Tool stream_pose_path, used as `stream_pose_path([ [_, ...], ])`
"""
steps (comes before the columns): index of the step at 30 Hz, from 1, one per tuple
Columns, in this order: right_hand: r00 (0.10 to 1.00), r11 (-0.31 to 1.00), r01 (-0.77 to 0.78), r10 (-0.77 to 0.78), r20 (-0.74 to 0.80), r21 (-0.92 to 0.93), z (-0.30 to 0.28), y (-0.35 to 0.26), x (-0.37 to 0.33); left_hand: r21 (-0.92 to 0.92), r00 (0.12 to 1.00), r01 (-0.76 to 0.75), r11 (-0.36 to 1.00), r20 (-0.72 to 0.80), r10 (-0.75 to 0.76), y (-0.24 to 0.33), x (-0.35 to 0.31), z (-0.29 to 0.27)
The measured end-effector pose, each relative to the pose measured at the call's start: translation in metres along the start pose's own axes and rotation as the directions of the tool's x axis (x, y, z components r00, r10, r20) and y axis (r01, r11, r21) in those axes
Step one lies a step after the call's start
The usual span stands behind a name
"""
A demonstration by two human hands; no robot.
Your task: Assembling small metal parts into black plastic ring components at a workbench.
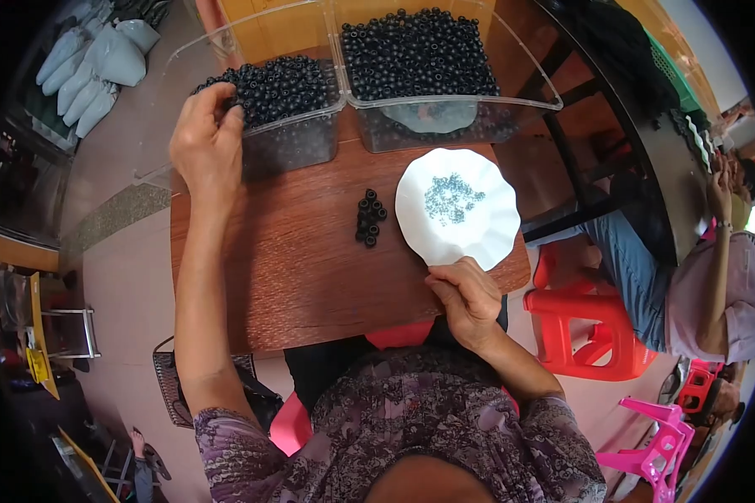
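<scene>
My left hand reaches over the near left part of a clear plastic bin, its fingers curled at the black beads; its fingertips are partly hidden, and what they hold I cannot make out. My right hand is closed in a pinch by the near rim of a white wavy-edged plate. Whether it grips the rim or something small does not show. Tiny clear, greenish pieces lie in the middle of the plate. Left of it, a small cluster of black beads rests on the brown table.
A second clear bin full of black beads stands at the back right. Pale filled bags sit on the floor at far left. A red stool and a seated person by a dark table are to the right.
</scene>
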State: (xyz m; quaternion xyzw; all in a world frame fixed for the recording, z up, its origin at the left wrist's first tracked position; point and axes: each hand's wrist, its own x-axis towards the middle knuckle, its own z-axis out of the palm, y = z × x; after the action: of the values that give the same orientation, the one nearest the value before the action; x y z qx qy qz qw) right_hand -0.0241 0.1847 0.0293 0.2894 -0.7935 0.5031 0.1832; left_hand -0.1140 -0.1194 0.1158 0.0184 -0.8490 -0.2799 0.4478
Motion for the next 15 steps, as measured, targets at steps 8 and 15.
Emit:
stream_pose_path([
  [8,0.999,0.999,-0.031,0.031,-0.045,-0.006,-0.01,0.012,-0.004,-0.069,0.942,-0.268,0.961,0.188,0.277,0.041,-0.065,0.002],
  [15,1.0,1.0,-0.003,0.003,-0.028,-0.002,-0.01,0.014,-0.005,-0.225,0.798,-0.068,0.972,0.572,0.188,0.041,-0.14,0.021],
])
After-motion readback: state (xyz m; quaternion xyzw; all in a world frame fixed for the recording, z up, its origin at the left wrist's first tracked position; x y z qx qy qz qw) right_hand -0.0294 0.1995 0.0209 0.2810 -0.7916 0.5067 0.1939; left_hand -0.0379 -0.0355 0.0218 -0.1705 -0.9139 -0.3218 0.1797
